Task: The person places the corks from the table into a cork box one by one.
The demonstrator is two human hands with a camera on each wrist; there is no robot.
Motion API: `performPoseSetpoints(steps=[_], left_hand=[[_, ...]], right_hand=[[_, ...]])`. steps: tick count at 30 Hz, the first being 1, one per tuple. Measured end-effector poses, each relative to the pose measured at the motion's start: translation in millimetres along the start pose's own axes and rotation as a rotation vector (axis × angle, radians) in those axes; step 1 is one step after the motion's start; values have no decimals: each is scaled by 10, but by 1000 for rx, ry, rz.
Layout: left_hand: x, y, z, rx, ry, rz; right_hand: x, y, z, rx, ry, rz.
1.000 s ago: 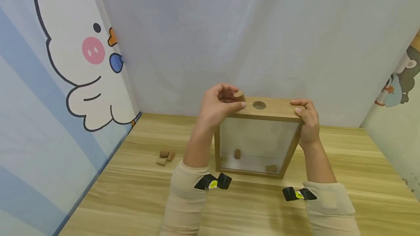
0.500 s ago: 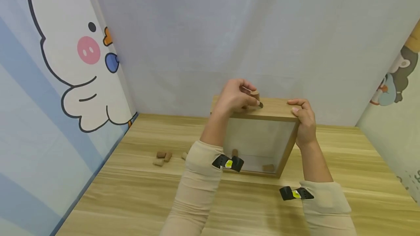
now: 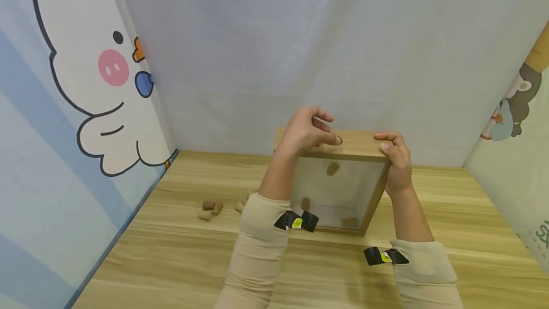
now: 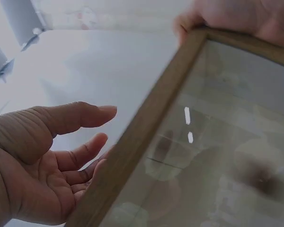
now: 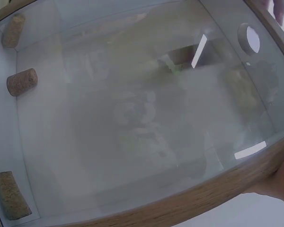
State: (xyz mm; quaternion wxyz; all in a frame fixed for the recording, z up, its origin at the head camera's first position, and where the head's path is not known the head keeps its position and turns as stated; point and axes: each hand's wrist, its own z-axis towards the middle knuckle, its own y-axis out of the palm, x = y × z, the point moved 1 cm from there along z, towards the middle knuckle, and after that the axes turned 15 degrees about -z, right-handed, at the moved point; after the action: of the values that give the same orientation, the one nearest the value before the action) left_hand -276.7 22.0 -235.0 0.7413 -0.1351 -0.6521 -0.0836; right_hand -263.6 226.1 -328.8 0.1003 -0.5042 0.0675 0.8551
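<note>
A wooden frame box (image 3: pixel 360 144) with a clear front stands upright on the table. My left hand (image 3: pixel 306 130) hovers over its top by the round hole (image 5: pixel 253 39), thumb and fingers apart with nothing between them. Inside, a cork (image 3: pixel 332 168) hangs in mid-air below the hole; it shows as a dark blur in the left wrist view. Three more corks lie at the box's bottom: one cork (image 5: pixel 22 82), another in a corner (image 5: pixel 14 30), and a longer one (image 5: pixel 12 195). My right hand (image 3: pixel 399 161) grips the top right corner of the box.
Several loose corks (image 3: pixel 208 205) lie on the wood-grain table (image 3: pixel 171 252) left of the box, some partly behind my left sleeve (image 3: pixel 261 237). A pale curtain (image 3: pixel 266 51) hangs behind, and a cartoon-printed panel (image 3: pixel 86 37) stands at the left.
My left hand moved right to the hole with a cork and let go of it. That cork is now inside the box, below the hole. The right hand kept its grip.
</note>
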Motion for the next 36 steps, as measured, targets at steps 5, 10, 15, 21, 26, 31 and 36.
performPoseSetpoints(steps=[5, 10, 15, 21, 26, 31, 36], left_hand=[[-31, -82, -310, -13, 109, -14], [-130, -178, -577, -5, 215, -29], [-267, -275, -746, 40, 237, -62], [-439, -398, -852, 45, 241, -5], [-594, -513, -904, 61, 190, 40], [-752, -632, -936, 96, 121, 66], [-908, -775, -934, 128, 54, 60]], right_hand=[[-5, -5, -7, 1, -5, 7], [-14, -42, 4, 0, 14, 13], [-19, -67, 41, -6, 18, 22], [7, -29, 65, -7, 33, 42], [-12, -5, 53, 15, 16, 30], [-59, 2, 27, 20, 34, -6], [-80, 25, 2, 21, 41, -16]])
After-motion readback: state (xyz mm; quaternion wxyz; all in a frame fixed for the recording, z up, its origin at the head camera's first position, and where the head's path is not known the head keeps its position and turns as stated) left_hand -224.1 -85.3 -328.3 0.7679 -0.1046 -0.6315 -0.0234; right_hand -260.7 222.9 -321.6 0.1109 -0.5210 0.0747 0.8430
